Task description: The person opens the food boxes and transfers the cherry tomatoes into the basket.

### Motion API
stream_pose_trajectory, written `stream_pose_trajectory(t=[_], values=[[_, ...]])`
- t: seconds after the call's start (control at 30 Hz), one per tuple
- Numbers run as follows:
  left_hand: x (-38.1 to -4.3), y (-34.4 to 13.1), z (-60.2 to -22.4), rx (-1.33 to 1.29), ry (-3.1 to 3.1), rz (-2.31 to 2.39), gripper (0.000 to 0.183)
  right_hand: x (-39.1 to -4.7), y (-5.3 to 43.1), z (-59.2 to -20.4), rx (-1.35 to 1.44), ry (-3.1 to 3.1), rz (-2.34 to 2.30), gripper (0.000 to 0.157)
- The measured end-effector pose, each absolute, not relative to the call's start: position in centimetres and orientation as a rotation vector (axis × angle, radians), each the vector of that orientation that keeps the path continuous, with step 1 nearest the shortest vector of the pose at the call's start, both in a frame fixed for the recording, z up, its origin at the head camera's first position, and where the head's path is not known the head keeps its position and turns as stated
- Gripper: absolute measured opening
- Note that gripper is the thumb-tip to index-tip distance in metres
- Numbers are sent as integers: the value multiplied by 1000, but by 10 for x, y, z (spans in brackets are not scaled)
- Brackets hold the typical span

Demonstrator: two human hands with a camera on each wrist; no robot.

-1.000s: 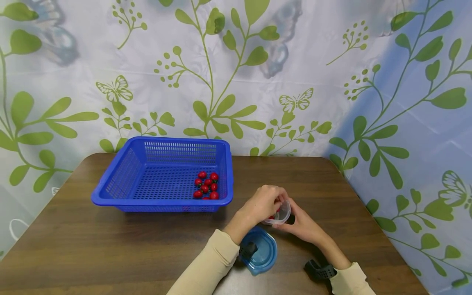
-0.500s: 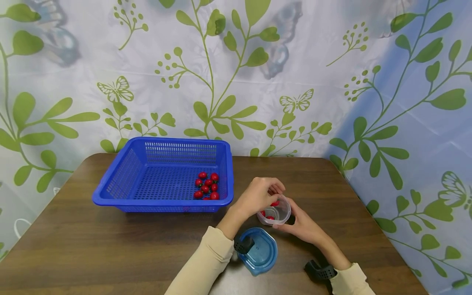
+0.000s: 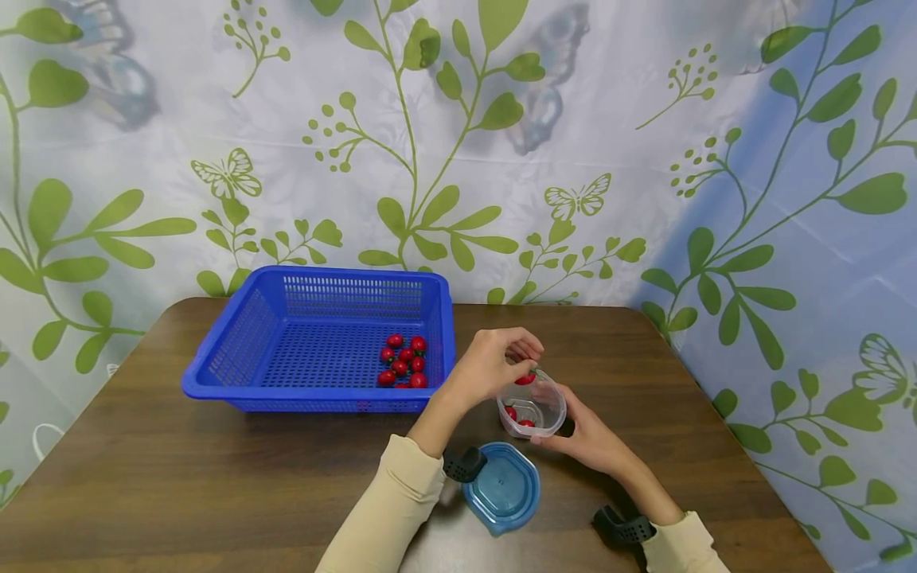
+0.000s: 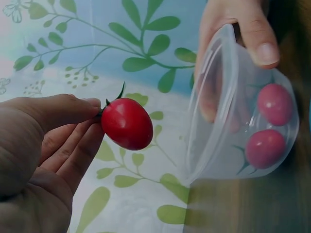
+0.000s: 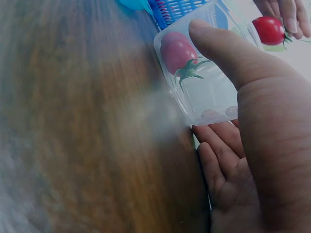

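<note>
My left hand [image 3: 489, 368] pinches a red cherry tomato [image 4: 127, 124] by its green stem between thumb and fingertips. In the head view this tomato is just above the left rim of a clear plastic container [image 3: 550, 398]. My right hand [image 3: 591, 438] grips the container from the right, its thumb [image 5: 218, 46] on one side and fingers on the other. Two tomatoes lie inside, a lower one [image 4: 266, 148] and an upper one [image 4: 275, 104] in the left wrist view. A blue lid [image 3: 504, 487] lies on the table, near my left wrist.
A blue slotted basket [image 3: 315, 393] stands at the back left, with several cherry tomatoes [image 3: 399, 368] grouped in its right side. The wooden table [image 3: 179, 485] meets a leaf-patterned cloth [image 3: 444, 119] at its back. Black straps [image 3: 622, 527] are on both wrists.
My left hand has risen out of the container and moved left, bringing the tomato up to the rim. The right hand and container have stayed in place.
</note>
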State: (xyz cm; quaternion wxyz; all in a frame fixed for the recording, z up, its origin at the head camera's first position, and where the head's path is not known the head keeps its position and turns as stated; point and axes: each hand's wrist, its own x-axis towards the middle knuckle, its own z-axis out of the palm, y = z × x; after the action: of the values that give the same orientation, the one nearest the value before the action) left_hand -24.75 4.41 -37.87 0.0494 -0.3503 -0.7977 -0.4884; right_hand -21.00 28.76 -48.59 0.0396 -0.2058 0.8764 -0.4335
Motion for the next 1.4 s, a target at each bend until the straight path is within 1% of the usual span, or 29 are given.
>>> stream_pose_trajectory(t=[0.47,0.9,1.2,1.4], values=[[-250,23,-365,-1007,-2325,-1547,17,-210,287,-486,-626,2714,-1309,84],[-254,-1,-355,-876,-2325,-1583,17,-211,287,-486,-654,2724,-1302,83],[-253,-21,-348,-853,-2333,-1570,18,-211,286,-484,-606,2727,-1287,85],[-255,-36,-347,-794,-2334,-1557,18,-211,287,-486,-648,2735,-1285,84]])
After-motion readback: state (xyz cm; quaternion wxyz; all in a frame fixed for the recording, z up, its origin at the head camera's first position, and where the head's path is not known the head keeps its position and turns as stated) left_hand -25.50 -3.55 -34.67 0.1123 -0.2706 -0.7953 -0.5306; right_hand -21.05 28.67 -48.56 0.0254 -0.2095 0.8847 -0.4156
